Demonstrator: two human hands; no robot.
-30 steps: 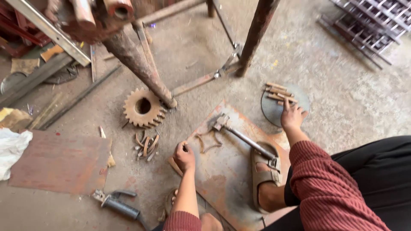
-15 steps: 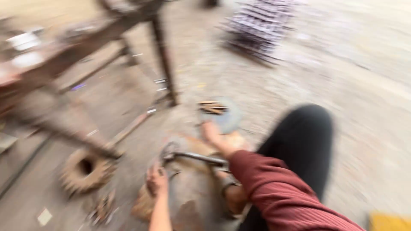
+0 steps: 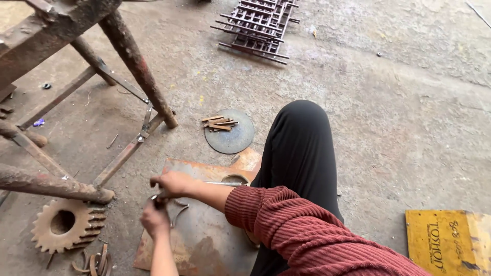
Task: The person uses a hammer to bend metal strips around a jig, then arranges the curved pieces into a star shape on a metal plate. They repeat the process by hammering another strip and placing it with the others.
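At far left lies a rusty toothed gear (image 3: 65, 225), with loose bent metal strips (image 3: 94, 263) below it, under the leg of a rusted steel stand (image 3: 135, 61). My left hand (image 3: 155, 219) grips closed around a small curved metal piece (image 3: 179, 212) on the rusty steel plate (image 3: 204, 240). My right hand (image 3: 171, 184), a second ago resting beside the round disc (image 3: 232, 138) with its short bars (image 3: 220, 122), now closes on the hammer (image 3: 220, 183) just above the piece; both hands have converged. At far right lies a yellow board (image 3: 447, 240).
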